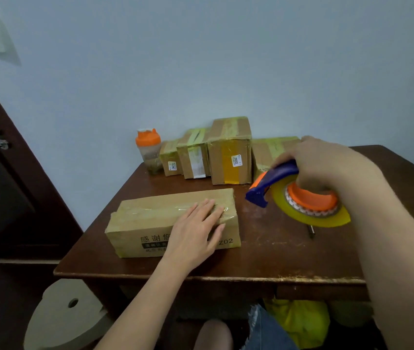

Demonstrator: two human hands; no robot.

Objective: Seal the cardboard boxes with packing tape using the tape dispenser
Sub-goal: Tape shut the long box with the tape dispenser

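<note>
Right hand (327,162): nearest the lens, fingers curled tight around the tape dispenser (294,195), held in the air above the table's right half; the forearm runs down and off the lower right corner.
Tape dispenser: blue frame, orange hub, yellowish tape roll (327,218); the blue nose points left and down toward the near box, apart from it.
Left hand (196,228): palm down, fingers extended and slightly spread, flat on the top right part of the near box (150,223); the thumb lies along the front edge and the forearm reaches in from the bottom centre.
Near box: long cardboard carton lying flat at the table's front left, shiny tape along its top.
Taped boxes (228,152): row of four at the back against the wall.
Shaker bottle (149,152): orange lid, left of that row.
Table (264,253): dark brown wood.
</note>
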